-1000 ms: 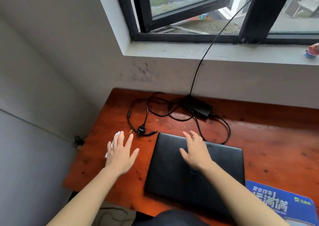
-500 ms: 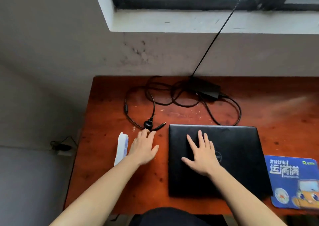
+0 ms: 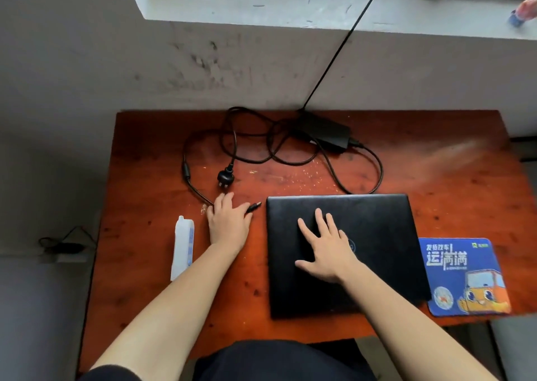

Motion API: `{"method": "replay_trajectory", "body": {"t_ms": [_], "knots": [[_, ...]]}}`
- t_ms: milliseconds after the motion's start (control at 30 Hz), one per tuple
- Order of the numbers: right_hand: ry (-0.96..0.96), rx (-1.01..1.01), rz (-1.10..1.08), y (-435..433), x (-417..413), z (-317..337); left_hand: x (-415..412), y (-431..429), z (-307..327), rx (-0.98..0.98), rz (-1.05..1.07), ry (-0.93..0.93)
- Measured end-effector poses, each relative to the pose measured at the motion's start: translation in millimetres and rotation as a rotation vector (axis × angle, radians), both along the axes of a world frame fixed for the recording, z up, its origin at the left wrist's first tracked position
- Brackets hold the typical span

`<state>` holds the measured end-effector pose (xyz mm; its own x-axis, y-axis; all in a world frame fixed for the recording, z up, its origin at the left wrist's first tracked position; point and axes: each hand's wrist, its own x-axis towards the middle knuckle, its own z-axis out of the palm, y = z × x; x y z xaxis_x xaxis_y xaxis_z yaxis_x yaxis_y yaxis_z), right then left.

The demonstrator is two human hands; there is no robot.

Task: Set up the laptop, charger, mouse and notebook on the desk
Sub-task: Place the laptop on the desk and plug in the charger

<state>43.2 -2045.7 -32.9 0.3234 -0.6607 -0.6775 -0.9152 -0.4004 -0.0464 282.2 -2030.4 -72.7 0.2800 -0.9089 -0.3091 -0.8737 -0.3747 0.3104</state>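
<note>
A closed black laptop (image 3: 377,235) lies on the red-brown wooden desk (image 3: 139,270), right of centre. My right hand (image 3: 322,250) rests flat on its lid with the fingers spread. The black charger brick (image 3: 325,132) sits at the back of the desk, and its cable loops forward past a wall plug (image 3: 225,177). My left hand (image 3: 229,220) lies on this cable just left of the laptop, fingers curled down over it. The barrel connector (image 3: 255,206) sticks out to the right of that hand.
A white power strip (image 3: 183,247) lies left of my left hand. A blue mouse pad (image 3: 465,276) sits at the desk's right front corner. A thin black cable (image 3: 343,43) runs from the brick up over the window sill. The grey wall bounds the desk's back edge.
My left hand has moved forward and right onto the charger cable and curled over it near the connector. My right hand stays flat on the laptop lid. The camera has tilted further down.
</note>
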Motion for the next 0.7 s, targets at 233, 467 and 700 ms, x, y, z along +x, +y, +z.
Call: {"method": "replay_trajectory", "body": {"t_ms": [233, 467, 700], "knots": [[0.030, -0.002, 0.028, 0, 1, -1, 1, 11, -6, -0.132, -0.053, 0.030], [0.041, -0.007, 0.039, 0, 0, -3, -7, 7, -8, -0.130, -0.110, 0.023], [0.041, -0.003, 0.041, 0, 0, -5, 5, -5, -7, -0.132, -0.254, -0.008]]}}
